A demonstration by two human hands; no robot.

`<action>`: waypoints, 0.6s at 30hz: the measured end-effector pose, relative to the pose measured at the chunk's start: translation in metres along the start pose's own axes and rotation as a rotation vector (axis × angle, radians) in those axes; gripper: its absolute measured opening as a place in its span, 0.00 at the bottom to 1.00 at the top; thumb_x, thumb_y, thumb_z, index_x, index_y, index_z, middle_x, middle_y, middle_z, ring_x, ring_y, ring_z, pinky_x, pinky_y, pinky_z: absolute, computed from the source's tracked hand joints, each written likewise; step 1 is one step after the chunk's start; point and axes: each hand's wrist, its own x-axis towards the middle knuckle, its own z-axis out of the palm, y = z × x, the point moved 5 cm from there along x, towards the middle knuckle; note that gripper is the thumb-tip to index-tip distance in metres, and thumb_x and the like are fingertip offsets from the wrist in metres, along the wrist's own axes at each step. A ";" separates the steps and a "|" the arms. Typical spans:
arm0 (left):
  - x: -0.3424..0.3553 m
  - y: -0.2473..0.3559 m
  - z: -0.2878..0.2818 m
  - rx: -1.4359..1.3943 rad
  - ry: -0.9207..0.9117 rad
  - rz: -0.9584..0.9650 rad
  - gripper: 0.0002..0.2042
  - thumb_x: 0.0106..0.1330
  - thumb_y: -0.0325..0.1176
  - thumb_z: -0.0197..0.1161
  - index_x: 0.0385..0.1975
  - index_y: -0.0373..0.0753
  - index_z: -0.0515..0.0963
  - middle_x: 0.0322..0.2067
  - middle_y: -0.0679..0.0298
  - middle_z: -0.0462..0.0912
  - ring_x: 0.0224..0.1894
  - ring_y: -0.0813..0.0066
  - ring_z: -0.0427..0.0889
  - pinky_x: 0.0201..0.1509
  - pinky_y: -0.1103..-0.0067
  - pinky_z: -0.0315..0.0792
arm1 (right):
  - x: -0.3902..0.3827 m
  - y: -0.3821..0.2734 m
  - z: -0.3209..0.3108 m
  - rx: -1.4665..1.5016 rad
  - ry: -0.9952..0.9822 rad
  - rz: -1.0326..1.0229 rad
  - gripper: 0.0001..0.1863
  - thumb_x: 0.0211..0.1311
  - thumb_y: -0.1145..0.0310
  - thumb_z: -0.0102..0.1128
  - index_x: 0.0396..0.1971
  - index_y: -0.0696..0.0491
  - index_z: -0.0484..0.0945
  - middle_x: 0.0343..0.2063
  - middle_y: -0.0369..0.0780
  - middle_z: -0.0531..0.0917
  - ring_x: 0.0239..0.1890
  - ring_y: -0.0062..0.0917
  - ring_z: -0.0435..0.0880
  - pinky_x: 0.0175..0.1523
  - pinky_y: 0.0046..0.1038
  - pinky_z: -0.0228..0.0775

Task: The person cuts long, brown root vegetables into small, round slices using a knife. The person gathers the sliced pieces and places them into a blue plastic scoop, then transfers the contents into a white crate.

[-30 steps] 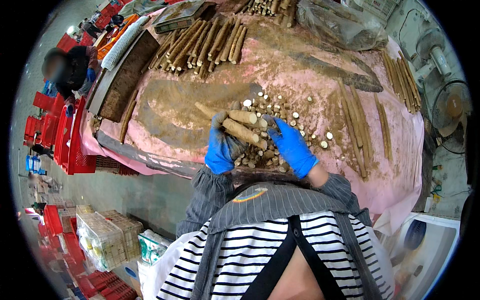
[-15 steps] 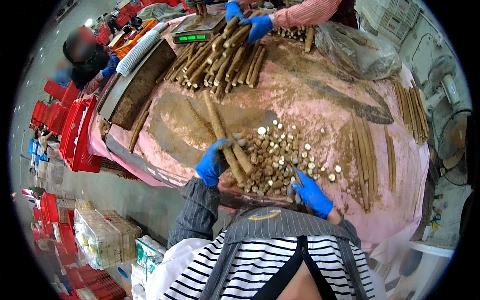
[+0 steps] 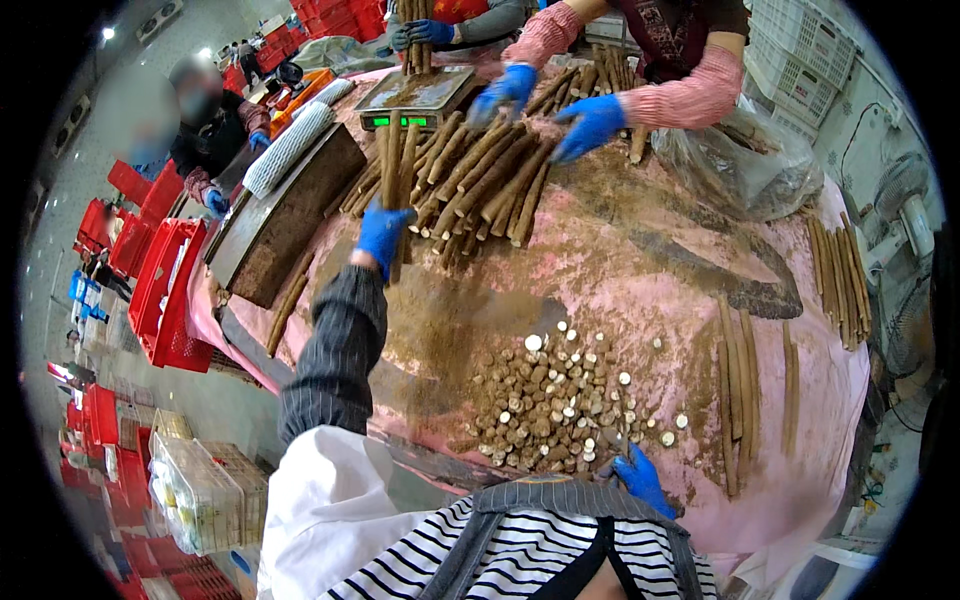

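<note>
My left hand (image 3: 383, 236), in a blue glove, reaches forward at the upper middle, closed round upright brown root sticks (image 3: 398, 165) beside a large pile of similar roots (image 3: 480, 180). My right hand (image 3: 639, 478), also gloved in blue, is low on the right, closed on what looks like a small knife (image 3: 616, 443), partly hidden. It rests at the edge of a heap of small cut root ends (image 3: 548, 400), some showing white faces. The pink, soil-covered table cover (image 3: 660, 240) lies beneath. Several long roots (image 3: 738, 390) lie to the right of my right hand.
A co-worker's blue-gloved hands (image 3: 590, 125) reach across the far side; another grips upright roots on a scale (image 3: 415, 92). A person (image 3: 225, 130) works at the left by a metal trough (image 3: 285, 210) and red crate (image 3: 165, 290). A plastic bag (image 3: 750, 175) and fans (image 3: 905, 200) are right.
My left hand has moved far forward, lifting the roots upright from over the cut pieces. My right hand has dropped toward me in the picture. Co-workers' arms have appeared at the far side.
</note>
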 end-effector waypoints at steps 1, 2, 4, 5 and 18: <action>0.031 -0.005 -0.002 0.164 0.023 0.025 0.19 0.48 0.30 0.63 0.41 0.32 0.71 0.32 0.53 0.79 0.33 0.63 0.79 0.38 0.72 0.73 | 0.000 -0.002 -0.002 0.049 0.024 0.009 0.22 0.65 0.69 0.43 0.58 0.53 0.60 0.28 0.40 0.79 0.23 0.19 0.75 0.27 0.21 0.68; 0.074 -0.030 -0.018 0.229 0.077 0.100 0.20 0.48 0.31 0.63 0.41 0.32 0.71 0.34 0.51 0.79 0.35 0.60 0.79 0.40 0.71 0.73 | -0.007 -0.024 0.001 0.071 0.086 -0.008 0.19 0.65 0.70 0.43 0.55 0.54 0.63 0.27 0.40 0.78 0.21 0.18 0.74 0.25 0.21 0.67; 0.126 -0.024 -0.004 0.399 0.111 0.139 0.21 0.47 0.32 0.64 0.42 0.32 0.71 0.38 0.47 0.79 0.40 0.54 0.79 0.44 0.69 0.72 | -0.016 -0.046 -0.007 0.097 0.221 -0.020 0.18 0.64 0.70 0.44 0.54 0.54 0.64 0.26 0.39 0.78 0.20 0.17 0.73 0.25 0.19 0.67; 0.132 0.000 0.010 0.508 0.113 0.092 0.22 0.47 0.33 0.64 0.43 0.31 0.71 0.40 0.46 0.78 0.43 0.52 0.78 0.45 0.69 0.71 | -0.020 -0.052 -0.012 0.113 0.297 -0.021 0.18 0.64 0.70 0.45 0.53 0.54 0.65 0.26 0.39 0.78 0.20 0.17 0.73 0.25 0.19 0.67; 0.188 -0.033 0.026 1.100 -0.175 0.165 0.35 0.61 0.55 0.51 0.63 0.43 0.52 0.59 0.49 0.62 0.60 0.51 0.63 0.61 0.67 0.60 | -0.067 -0.058 -0.114 0.071 0.919 -0.212 0.20 0.62 0.71 0.51 0.54 0.53 0.65 0.27 0.34 0.76 0.20 0.12 0.69 0.22 0.13 0.61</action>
